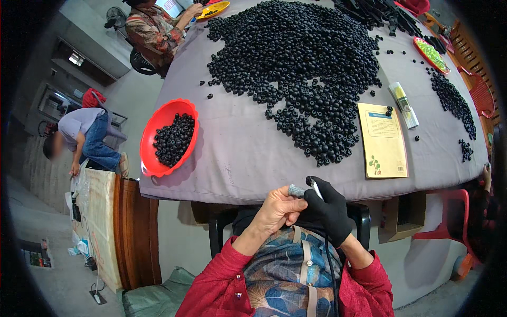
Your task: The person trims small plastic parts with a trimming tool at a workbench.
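My left hand (279, 207) is bare, with a grey cover (297, 191) on a fingertip. Its thumb and fingers are pinched together, and whatever lies between them is too small or hidden to make out. My right hand (330, 210), in a black glove, closes around a slim white pen-like tool (316, 187). Both hands meet just off the table's near edge, above my lap. Beyond them a large heap of black beads (296, 58) spreads over the grey tablecloth (232, 142). A thin black cord (331, 264) hangs below my right hand.
A scalloped red bowl (148, 137) holds more black beads at the left. Right of the heap lie a yellow booklet (383, 142) and a white tube (404, 105). A red-rimmed plate (447, 70) bears small green pieces. One person (153, 31) sits far left; another bends over (84, 127).
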A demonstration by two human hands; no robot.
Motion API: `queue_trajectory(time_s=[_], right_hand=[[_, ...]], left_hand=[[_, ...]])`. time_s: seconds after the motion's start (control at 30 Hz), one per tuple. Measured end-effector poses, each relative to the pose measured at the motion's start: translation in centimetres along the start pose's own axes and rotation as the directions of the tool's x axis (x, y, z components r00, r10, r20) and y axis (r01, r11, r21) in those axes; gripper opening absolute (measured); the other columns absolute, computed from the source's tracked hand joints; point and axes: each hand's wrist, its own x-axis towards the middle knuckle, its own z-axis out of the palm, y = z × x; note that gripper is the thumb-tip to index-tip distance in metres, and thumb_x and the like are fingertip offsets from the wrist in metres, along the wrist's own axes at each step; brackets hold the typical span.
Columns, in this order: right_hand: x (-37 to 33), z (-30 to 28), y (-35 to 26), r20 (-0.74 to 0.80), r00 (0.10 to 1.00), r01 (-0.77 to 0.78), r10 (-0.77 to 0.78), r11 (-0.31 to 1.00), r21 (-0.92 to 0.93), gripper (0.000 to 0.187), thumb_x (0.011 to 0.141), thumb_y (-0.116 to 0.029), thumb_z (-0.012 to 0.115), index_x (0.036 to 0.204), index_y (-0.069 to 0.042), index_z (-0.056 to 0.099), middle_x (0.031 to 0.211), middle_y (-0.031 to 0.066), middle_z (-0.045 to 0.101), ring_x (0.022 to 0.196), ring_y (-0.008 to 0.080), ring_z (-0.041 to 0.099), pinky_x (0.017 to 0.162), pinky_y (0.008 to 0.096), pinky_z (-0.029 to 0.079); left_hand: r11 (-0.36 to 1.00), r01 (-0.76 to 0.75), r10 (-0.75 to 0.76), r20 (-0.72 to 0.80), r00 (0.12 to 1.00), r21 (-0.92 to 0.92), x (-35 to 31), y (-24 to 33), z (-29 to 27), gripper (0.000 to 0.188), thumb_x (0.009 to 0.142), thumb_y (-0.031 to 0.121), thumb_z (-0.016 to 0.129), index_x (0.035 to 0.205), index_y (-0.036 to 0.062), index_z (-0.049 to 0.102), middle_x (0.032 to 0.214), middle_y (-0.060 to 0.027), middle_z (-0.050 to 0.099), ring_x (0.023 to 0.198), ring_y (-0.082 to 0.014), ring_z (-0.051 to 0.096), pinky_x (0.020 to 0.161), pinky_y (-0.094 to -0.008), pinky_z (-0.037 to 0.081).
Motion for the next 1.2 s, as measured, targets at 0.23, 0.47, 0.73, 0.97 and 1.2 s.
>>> queue_trajectory(time_s=[0.23, 0.47, 0.73, 0.97, 1.2], right_hand=[[0.2, -0.3, -1.1, 0.035, 0.932, -0.358, 0.362, 0.899, 0.251, 0.044, 0.074, -0.011, 0.067, 0.115, -0.007, 0.052, 0.106, 0.0135, 0.055, 0.088, 0.0199, 0.058, 0.074, 0.0273, 0.047], [0.0, -0.1, 0.4, 0.072, 0.993, 0.099, -0.096, 0.994, -0.046, 0.039, 0.079, -0.017, 0.063, 0.115, -0.005, 0.052, 0.102, 0.0112, 0.058, 0.087, 0.0166, 0.058, 0.073, 0.0267, 0.047], [0.1, -0.6, -0.1, 0.125, 0.992, -0.029, 0.024, 0.999, 0.044, 0.041, 0.074, -0.009, 0.066, 0.113, -0.008, 0.053, 0.103, 0.0125, 0.056, 0.084, 0.0217, 0.059, 0.074, 0.0275, 0.048], [0.2, -0.7, -0.2, 0.119, 0.991, 0.065, -0.059, 0.997, -0.042, 0.037, 0.078, -0.014, 0.063, 0.113, -0.006, 0.052, 0.101, 0.0121, 0.056, 0.083, 0.0183, 0.059, 0.073, 0.0258, 0.047], [-0.1, -0.5, -2.6, -0.063, 0.993, -0.092, 0.100, 0.989, 0.117, 0.035, 0.081, -0.013, 0.060, 0.112, 0.001, 0.053, 0.097, 0.0075, 0.059, 0.083, 0.0090, 0.054, 0.071, 0.0249, 0.046]], left_hand=[[0.978, -0.075, 0.082, -0.028, 0.996, 0.192, -0.4, -0.1, 1.1, 0.009, 0.075, 0.006, 0.067, 0.079, 0.0020, 0.060, 0.065, -0.0052, 0.059, 0.043, -0.0076, 0.051, 0.036, -0.0182, 0.040], [0.999, -0.033, 0.034, 0.082, 0.996, -0.016, 0.2, -0.3, 0.2, 0.011, 0.075, 0.005, 0.067, 0.083, 0.0024, 0.059, 0.063, -0.0015, 0.055, 0.040, -0.0035, 0.043, 0.034, -0.0154, 0.032], [0.980, -0.019, 0.024, -0.026, 0.999, 0.199, -0.8, 0.4, 0.6, 0.008, 0.078, 0.005, 0.064, 0.084, 0.0009, 0.061, 0.065, -0.0028, 0.057, 0.046, -0.0047, 0.045, 0.040, -0.0163, 0.033], [0.957, -0.085, 0.091, -0.011, 0.996, 0.276, -0.8, 0.2, 0.8, 0.007, 0.081, 0.005, 0.060, 0.084, -0.0012, 0.061, 0.069, -0.0062, 0.060, 0.049, -0.0075, 0.050, 0.041, -0.0179, 0.038], [0.979, -0.194, 0.197, 0.042, 0.979, -0.066, -0.7, 1.0, -0.3, 0.014, 0.083, 0.005, 0.057, 0.096, 0.0018, 0.059, 0.070, -0.0079, 0.059, 0.047, -0.0077, 0.049, 0.039, -0.0181, 0.037]])
